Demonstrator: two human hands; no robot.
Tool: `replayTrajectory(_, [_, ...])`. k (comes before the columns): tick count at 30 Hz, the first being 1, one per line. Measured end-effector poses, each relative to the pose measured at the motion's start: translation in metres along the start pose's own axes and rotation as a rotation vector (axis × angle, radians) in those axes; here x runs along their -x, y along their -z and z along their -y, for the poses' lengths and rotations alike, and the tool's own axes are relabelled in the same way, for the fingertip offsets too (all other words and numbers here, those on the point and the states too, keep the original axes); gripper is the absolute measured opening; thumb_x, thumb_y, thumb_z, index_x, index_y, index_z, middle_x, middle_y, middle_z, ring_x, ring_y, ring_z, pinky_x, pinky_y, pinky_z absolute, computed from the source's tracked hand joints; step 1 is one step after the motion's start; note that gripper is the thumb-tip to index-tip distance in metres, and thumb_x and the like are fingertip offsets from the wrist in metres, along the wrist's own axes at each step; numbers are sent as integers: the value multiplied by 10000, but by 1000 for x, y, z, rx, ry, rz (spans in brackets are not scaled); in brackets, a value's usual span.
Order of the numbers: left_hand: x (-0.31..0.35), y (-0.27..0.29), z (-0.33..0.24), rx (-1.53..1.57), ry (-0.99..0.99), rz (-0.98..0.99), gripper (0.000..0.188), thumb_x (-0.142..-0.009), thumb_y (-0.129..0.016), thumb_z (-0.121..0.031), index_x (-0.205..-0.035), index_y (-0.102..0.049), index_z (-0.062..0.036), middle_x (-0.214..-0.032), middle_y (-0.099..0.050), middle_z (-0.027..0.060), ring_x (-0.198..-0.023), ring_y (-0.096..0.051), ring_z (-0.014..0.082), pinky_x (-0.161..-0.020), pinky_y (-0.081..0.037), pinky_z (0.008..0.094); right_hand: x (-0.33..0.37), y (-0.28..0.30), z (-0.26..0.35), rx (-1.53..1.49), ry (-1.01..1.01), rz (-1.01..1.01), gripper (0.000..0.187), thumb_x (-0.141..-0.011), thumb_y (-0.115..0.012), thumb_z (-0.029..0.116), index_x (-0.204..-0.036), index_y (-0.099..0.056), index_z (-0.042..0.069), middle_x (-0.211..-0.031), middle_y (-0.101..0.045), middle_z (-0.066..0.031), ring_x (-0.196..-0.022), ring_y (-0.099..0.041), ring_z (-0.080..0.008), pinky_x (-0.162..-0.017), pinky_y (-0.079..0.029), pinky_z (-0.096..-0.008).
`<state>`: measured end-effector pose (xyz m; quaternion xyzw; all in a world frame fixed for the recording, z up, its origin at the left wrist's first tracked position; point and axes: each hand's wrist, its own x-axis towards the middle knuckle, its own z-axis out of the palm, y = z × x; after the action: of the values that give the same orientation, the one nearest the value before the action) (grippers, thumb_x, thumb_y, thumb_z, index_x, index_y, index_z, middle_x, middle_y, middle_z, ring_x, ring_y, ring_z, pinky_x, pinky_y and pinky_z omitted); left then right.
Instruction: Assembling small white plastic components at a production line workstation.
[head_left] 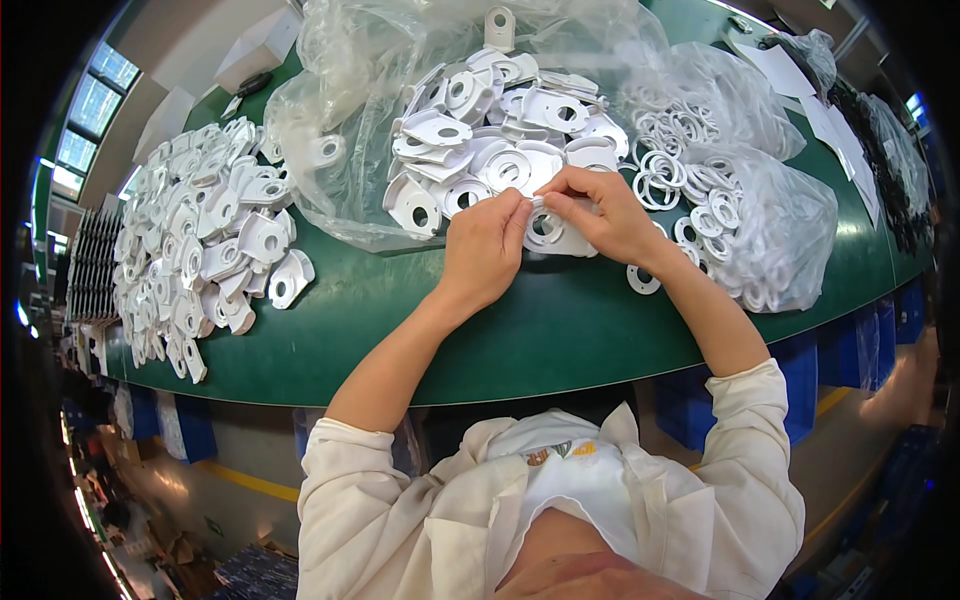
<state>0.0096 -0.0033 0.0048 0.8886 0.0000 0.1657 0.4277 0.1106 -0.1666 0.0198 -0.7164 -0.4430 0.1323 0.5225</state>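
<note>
Over the near edge of the middle pile, my left hand [484, 246] and my right hand [612, 217] meet at the fingertips. Both are closed in a pinch on a flat white plastic part [574, 243] with a round hole, tilted toward me. Fingers cover its upper edge, and whether a separate ring sits in it I cannot tell. Just beyond lies a heap of similar white plastic parts [535, 108] on an opened clear plastic bag [335, 195]. Loose white rings [660, 168] spread to the right, close to my right wrist.
Another big heap of white parts [205, 235] covers the left of the green table [460, 355]. At right, a clear bag [805, 225] holds more rings. Paper sheets [840, 140] lie at the far right. Blue bins [680, 405] stand below the table's front edge.
</note>
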Motion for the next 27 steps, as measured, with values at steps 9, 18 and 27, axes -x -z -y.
replayTrajectory(9, [-1,-1,-5,591,238,-20,227,-952,-519,-190,-1048,-474,10,-815,-631,166,-682,-624,205,-606,-460,331,-2,-13,-1,-366,-154,-152,141,-928,-582,137,-960,-591,0,-840,-627,-16,-776,-567,-61,-719,-457,-222])
replayTrajectory(18, [7,-9,-10,158,11,116,421,-873,-590,-69,-1227,-378,12,-874,-655,225,-784,-665,338,-682,-498,379,1,-11,-15,-360,-256,-258,167,-868,-684,188,-888,-600,46,-812,-620,13,-718,-532,-21,-600,-415,-189])
replayTrajectory(27, [-4,15,8,497,34,250,498,-847,-575,-79,-1316,-425,-8,-887,-666,112,-743,-627,175,-669,-484,287,-2,18,-1,40,-105,64,306,-810,-707,197,-1064,-666,32,-817,-663,-62,-733,-604,-116,-681,-491,-262])
